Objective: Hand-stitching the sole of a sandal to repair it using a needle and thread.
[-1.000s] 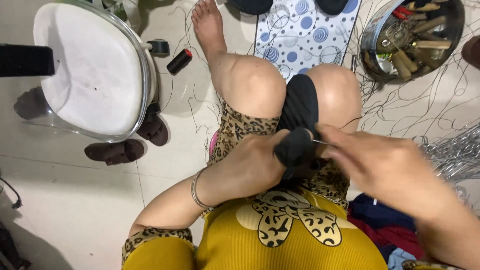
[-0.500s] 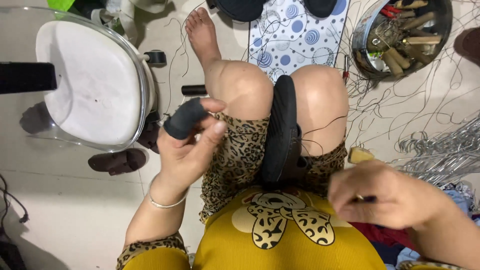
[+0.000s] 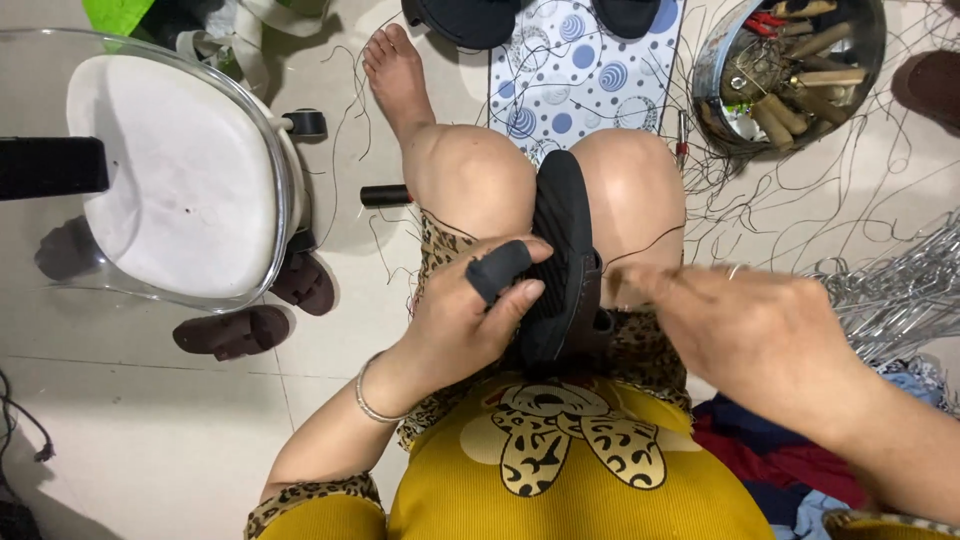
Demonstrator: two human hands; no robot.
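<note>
Floor (image 3: 130, 430): pale glossy tile, grout lines visible. White-cushioned chair (image 3: 170, 170) with clear shell stood at left. Blue-dotted mat (image 3: 590, 75) lay at top. Loose threads littered floor at right. Lighting was even.

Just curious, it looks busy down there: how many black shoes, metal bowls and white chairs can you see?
Black shoes: 3
Metal bowl: 1
White chair: 1
Total: 5

Shoe (image 3: 562, 250) between knees, stool (image 3: 180, 190) left.
</note>
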